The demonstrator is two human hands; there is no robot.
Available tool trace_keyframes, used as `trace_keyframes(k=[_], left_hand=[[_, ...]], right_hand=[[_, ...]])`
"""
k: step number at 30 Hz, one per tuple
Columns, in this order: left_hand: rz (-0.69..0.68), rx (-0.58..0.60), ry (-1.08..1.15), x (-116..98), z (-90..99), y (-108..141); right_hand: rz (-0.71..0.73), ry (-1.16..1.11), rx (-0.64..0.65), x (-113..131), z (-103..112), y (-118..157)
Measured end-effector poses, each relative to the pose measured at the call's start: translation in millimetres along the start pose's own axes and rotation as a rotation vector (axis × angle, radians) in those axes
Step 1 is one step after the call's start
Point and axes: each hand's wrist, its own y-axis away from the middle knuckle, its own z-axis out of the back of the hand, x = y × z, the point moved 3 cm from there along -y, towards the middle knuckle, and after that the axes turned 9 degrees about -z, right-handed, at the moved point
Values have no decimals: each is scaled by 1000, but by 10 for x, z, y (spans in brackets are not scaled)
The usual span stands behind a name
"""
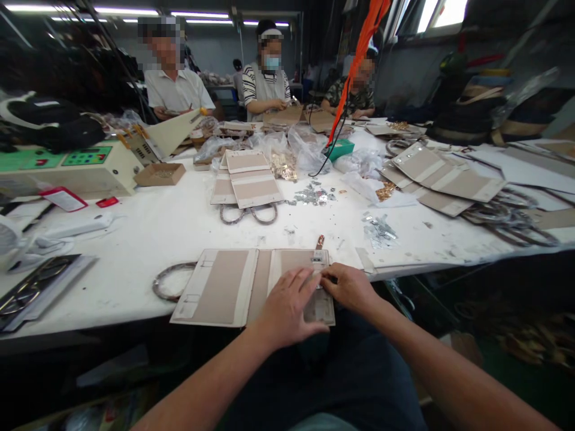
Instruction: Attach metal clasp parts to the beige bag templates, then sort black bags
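Observation:
In front of me at the table's edge lies an unfolded bag panel (218,287), beige in the middle with pale borders. My left hand (287,305) rests over its right half, fingers spread and extended, thumb apart. Pinched fingers of my right hand (353,288) meet the left fingertips near the panel's right edge; what they grip is too small to make out. Just above the fingertips a small silver metal plate (317,256) sits on the panel, and a gold-coloured clasp piece (320,242) sticks out past the top edge. A brown looped handle (168,281) shows beyond the panel's left side.
Beyond lie stacked panels (256,182), loose silver plates (380,230) and gold fittings (284,166). More panels (449,173) with handles are piled right. A machine (85,170) and a small cardboard box (160,174) stand left. An orange strip (354,66) hangs down; several people work opposite.

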Motion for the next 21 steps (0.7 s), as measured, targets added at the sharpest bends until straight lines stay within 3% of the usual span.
trace_keyframes(k=[3,7,16,21], left_hand=[[-58,95,-35,-106,-43,160],[-54,197,-70,-86,-42,137],[-31,184,-31,-25,29,-42],[-40,209,-36,-37,43,-48]], right_hand=[[-7,10,8,-9,-1,-5],[15,12,35,-1,27,-36],[-11,4,129,-12,115,-201],[5,-136,212,-24,208,-189]])
